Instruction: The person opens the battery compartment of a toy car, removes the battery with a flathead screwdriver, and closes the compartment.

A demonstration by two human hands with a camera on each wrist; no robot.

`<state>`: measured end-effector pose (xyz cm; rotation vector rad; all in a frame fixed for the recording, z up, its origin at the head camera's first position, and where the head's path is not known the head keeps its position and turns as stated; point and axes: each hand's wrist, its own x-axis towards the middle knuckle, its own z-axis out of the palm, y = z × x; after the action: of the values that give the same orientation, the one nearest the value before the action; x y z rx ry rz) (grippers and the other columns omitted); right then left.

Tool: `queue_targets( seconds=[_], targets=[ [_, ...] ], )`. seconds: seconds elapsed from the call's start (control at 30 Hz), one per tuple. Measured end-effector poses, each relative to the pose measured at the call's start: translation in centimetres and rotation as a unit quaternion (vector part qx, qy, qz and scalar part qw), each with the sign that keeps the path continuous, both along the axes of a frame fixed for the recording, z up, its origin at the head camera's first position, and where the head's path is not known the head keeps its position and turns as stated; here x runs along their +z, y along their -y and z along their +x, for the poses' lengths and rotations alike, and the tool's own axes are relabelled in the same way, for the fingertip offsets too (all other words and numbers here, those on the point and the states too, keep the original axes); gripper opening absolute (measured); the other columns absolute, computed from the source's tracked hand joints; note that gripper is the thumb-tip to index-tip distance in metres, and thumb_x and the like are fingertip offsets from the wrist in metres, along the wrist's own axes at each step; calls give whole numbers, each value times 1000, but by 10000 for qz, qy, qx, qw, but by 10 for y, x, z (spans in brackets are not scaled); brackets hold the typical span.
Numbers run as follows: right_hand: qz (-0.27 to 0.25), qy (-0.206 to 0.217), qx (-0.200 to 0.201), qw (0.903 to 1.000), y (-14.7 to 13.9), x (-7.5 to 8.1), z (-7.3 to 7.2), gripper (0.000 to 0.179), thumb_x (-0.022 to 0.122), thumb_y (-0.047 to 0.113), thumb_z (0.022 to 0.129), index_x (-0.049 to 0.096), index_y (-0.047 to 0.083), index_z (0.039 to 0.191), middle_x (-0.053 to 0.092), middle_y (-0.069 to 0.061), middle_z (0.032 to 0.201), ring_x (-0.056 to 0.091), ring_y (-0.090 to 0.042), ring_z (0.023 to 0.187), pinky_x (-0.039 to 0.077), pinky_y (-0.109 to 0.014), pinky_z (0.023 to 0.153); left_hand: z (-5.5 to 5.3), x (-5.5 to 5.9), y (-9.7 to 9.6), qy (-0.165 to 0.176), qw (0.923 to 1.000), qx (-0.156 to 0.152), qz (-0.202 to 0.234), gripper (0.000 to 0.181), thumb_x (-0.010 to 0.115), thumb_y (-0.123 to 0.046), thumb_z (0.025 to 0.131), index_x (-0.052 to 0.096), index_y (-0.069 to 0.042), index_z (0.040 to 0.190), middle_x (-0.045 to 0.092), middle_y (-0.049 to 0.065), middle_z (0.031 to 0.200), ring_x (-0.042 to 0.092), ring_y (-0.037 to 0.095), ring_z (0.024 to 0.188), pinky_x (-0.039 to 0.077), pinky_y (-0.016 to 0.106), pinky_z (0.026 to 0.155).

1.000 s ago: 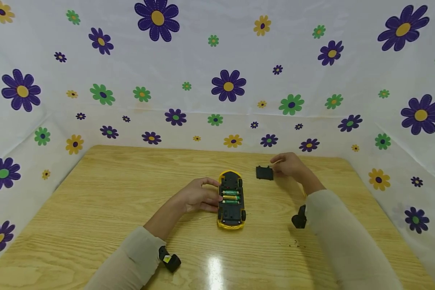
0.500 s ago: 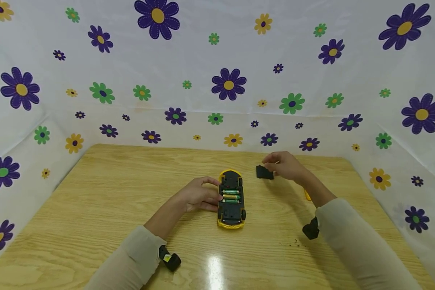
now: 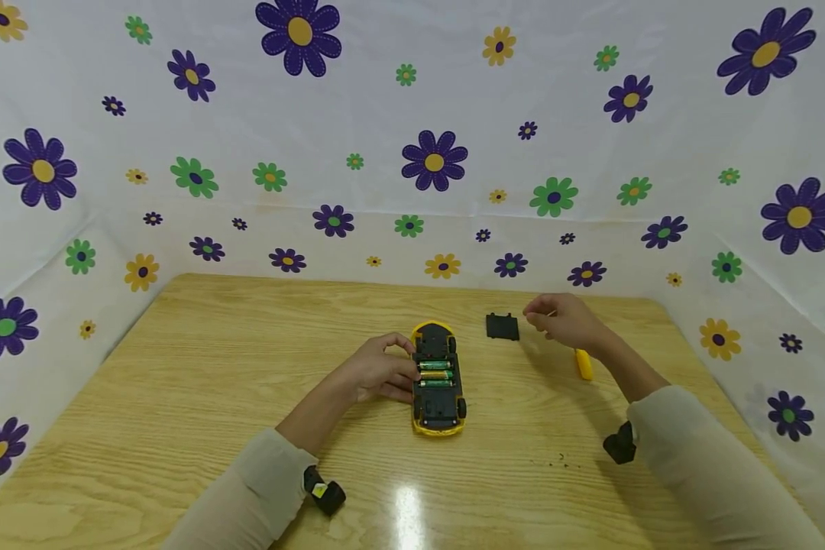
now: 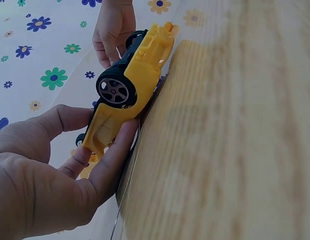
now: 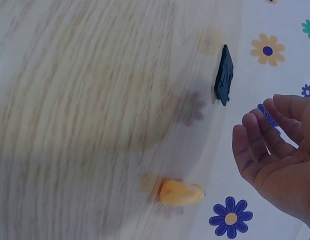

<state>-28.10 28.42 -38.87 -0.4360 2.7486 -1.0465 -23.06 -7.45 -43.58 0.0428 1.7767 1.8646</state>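
A yellow toy car [image 3: 440,405] lies upside down on the table, black underside up. Several green-and-gold batteries [image 3: 436,375] sit side by side in its exposed compartment. My left hand [image 3: 378,372] holds the car by its left side; the left wrist view shows thumb and fingers against the yellow body [image 4: 145,60]. A flat black battery cover [image 3: 502,327] rests on the table beyond the car, to the right. Just right of that cover, my right hand [image 3: 564,319] hovers with loosely bent fingers and holds nothing, as the right wrist view [image 5: 275,150] also shows.
A yellow-orange handle-like piece [image 3: 583,364] lies on the table below the right wrist. Small dark specks [image 3: 562,461] are scattered nearer the front. White flowered cloth [image 3: 357,114] walls the table [image 3: 213,367] at the back and sides.
My right hand moved left over the black cover, then drew back to the right, leaving it on the table. The yellow-orange piece has come into fuller view. My left hand stayed on the car.
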Motion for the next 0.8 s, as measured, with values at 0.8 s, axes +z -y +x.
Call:
queue_targets(
  seconds=[0.8],
  targets=[
    [552, -233, -407, 9974, -34, -3, 11, 33, 57, 24, 107, 67, -3, 124, 69, -21, 119, 65, -33, 103, 60, -35, 81, -1, 2, -1, 226, 9996, -75, 171, 49, 76, 3, 90, 47, -5, 128, 71, 20, 108, 74, 30, 82, 64, 46, 79]
  ],
)
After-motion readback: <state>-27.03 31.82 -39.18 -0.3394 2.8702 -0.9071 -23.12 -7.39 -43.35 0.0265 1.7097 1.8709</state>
